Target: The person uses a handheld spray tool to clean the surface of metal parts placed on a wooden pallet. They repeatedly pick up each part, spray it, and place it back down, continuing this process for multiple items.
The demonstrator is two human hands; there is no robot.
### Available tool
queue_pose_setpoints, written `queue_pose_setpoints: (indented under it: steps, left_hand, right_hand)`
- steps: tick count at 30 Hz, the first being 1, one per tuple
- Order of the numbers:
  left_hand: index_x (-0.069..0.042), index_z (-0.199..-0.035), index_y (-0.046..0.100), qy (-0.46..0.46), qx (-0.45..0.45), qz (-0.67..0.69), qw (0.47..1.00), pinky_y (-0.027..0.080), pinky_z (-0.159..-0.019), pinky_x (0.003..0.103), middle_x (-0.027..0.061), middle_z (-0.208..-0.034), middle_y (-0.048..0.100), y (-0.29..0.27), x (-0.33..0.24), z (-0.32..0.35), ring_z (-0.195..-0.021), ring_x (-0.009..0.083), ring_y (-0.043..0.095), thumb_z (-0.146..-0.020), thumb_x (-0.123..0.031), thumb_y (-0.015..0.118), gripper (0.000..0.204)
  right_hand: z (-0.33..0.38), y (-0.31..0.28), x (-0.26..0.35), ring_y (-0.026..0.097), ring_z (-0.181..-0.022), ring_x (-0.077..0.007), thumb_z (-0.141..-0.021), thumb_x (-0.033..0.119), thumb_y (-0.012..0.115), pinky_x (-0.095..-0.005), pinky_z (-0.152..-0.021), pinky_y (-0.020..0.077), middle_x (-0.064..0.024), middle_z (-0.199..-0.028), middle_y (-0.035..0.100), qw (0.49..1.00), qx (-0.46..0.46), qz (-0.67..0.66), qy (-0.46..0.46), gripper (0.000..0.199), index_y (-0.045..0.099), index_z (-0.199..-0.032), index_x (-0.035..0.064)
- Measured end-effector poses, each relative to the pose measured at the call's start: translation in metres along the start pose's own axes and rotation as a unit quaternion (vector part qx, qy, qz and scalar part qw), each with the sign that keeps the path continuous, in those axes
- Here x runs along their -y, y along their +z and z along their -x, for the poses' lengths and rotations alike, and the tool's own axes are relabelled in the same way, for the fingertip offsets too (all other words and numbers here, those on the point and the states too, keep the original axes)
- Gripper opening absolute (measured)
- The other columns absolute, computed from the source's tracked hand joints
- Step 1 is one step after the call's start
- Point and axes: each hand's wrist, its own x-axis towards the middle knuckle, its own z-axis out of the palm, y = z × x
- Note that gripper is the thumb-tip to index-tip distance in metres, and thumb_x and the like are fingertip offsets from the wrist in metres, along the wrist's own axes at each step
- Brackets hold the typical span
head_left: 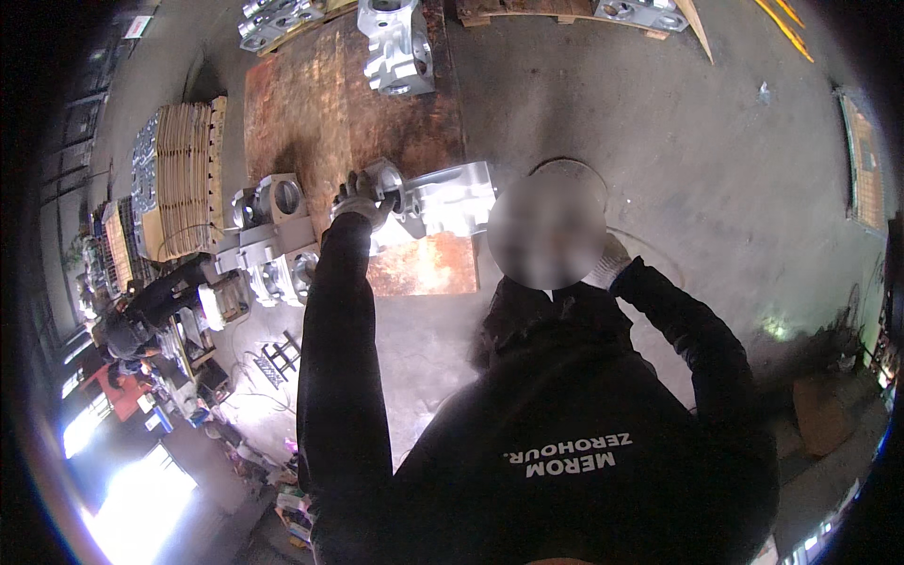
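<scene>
A silvery machined metal casting (443, 200) with a ring-shaped end lies on the worn, brownish tabletop (325, 113). My left hand (358, 202), in a pale glove with darkened fingertips, is closed around the casting's ring end. The arm in its black sleeve reaches straight forward to it. My right hand (612, 259), also gloved, is raised right of the casting, with the elbow bent. A round blurred patch (548, 226) covers the area beside that hand and hides its fingers, so what it may hold does not show.
Another metal casting (395, 52) stands at the table's far side. More castings (273, 240) stand off its left edge. Beyond them is a stack of cardboard sheets (179, 179). A person (132, 325) in dark clothes bends at the left. A thin cable or hoop (593, 169) curves behind the blurred patch.
</scene>
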Motion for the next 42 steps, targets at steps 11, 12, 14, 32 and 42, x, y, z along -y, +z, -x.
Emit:
queue_pose_setpoints:
  steps: [11, 12, 14, 32, 42]
  left_hand:
    - [-0.013, -0.155, 0.005, -0.019, -0.012, -0.082, 0.996, 0.014, -0.119, 0.049, 0.0150, -0.161, 0.001, 0.038, 0.023, -0.039, -0.148, 0.0368, 0.008, -0.081, -0.076, 0.044, 0.105]
    - [-0.013, -0.155, 0.005, -0.009, -0.012, -0.084, 0.996, 0.014, -0.119, 0.049, 0.0148, -0.161, 0.001, 0.033, 0.020, -0.042, -0.148, 0.0358, 0.007, -0.081, -0.076, 0.044, 0.104]
    - [-0.015, -0.155, 0.008, 0.010, 0.026, -0.140, 0.990, 0.014, -0.119, 0.048, 0.0127, -0.162, 0.003, 0.018, 0.005, -0.032, -0.149, 0.0333, 0.004, -0.082, -0.072, 0.045, 0.100]
    - [-0.002, -0.152, -0.002, 0.011, 0.046, -0.103, 0.994, 0.002, -0.120, 0.041, 0.0223, -0.159, -0.005, 0.018, 0.021, -0.027, -0.148, 0.0377, -0.006, -0.087, -0.067, 0.044, 0.103]
    - [-0.005, -0.153, 0.002, 0.022, 0.046, -0.099, 0.994, 0.007, -0.120, 0.042, 0.0225, -0.159, 0.001, -0.002, 0.002, -0.015, -0.147, 0.0385, 0.000, -0.086, -0.069, 0.043, 0.101]
  right_hand:
    - [-0.004, -0.012, -0.049, 0.067, -0.078, -0.0386, -0.094, 0.037, 0.057, -0.0479, -0.068, 0.0525, -0.0177, -0.091, 0.069, 0.986, -0.093, -0.135, 0.030, 0.031, 0.068, -0.107, 0.0109]
    - [0.003, 0.000, -0.078, 0.067, -0.079, -0.0377, -0.094, 0.036, 0.057, -0.0465, -0.068, 0.0526, -0.0176, -0.093, 0.069, 0.987, -0.132, -0.070, 0.059, 0.031, 0.067, -0.105, 0.0084]
    - [0.015, -0.007, -0.091, 0.066, -0.076, -0.0388, -0.095, 0.037, 0.056, -0.0456, -0.065, 0.0524, -0.0171, -0.092, 0.069, 0.971, -0.119, -0.084, 0.188, 0.035, 0.065, -0.104, 0.0051]
    - [0.026, 0.043, -0.095, 0.042, -0.045, -0.0096, -0.093, 0.054, 0.055, -0.0288, -0.044, 0.0372, 0.0019, -0.056, 0.045, 0.811, 0.071, -0.493, 0.305, 0.045, 0.049, -0.075, 0.0134]
    - [-0.006, 0.021, -0.127, 0.050, -0.049, -0.0095, -0.090, 0.052, 0.060, -0.0292, -0.045, 0.0384, -0.0002, -0.059, 0.055, 0.761, 0.150, -0.530, 0.344, 0.044, 0.063, -0.080, 0.0092]
